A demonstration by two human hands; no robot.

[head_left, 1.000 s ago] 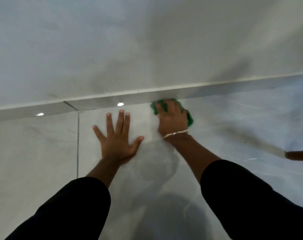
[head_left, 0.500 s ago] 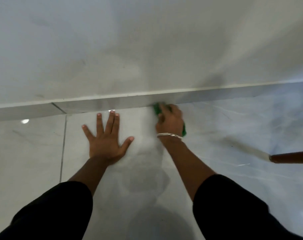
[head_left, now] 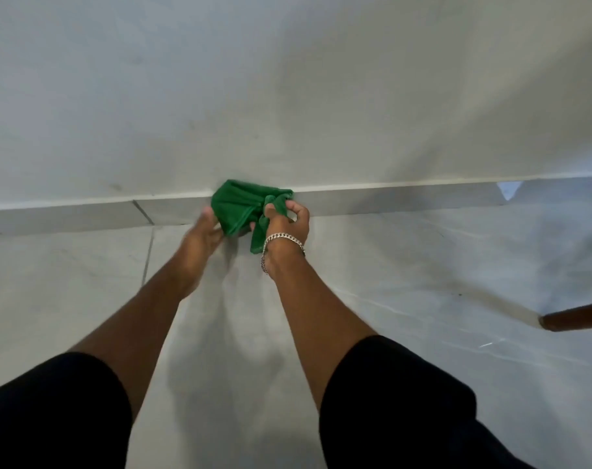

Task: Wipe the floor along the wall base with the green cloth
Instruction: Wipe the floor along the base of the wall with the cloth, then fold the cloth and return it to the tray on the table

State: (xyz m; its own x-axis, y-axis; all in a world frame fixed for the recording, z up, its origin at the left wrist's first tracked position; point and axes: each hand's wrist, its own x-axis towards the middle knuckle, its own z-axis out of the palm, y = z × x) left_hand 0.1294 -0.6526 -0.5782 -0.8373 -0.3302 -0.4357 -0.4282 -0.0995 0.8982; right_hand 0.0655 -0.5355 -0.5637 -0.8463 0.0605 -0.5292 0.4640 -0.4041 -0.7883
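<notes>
Holding the green cloth point(head_left: 243, 206) between them, both hands are raised in front of the skirting point(head_left: 389, 199) where the wall point(head_left: 287, 79) meets the floor point(head_left: 423, 265). The right hand point(head_left: 289, 220) has its fingers point(head_left: 296, 208) curled into a loose fist around the bunched right end of the cloth, thumb tip pressing into the fabric, and a strip of green hangs down past the inside of that wrist beside a silver bracelet point(head_left: 282, 239). The left hand point(head_left: 203, 233) is blurred; it sits under the cloth's lower left edge with the thumb lying along the left side of the fabric, and its other fingers are hidden behind the cloth, so how tightly they close cannot be told, though the hand does appear to support the cloth. The cloth spreads up and left from the right fist, its top edge overlapping the pale line at the top of the skirting; whether it touches the wall or floor cannot be told. Both forearms are bare below black sleeves point(head_left: 406, 401). At the right edge a brown wooden leg point(head_left: 575, 318) rests on the glossy tiles, well apart from the hands.
</notes>
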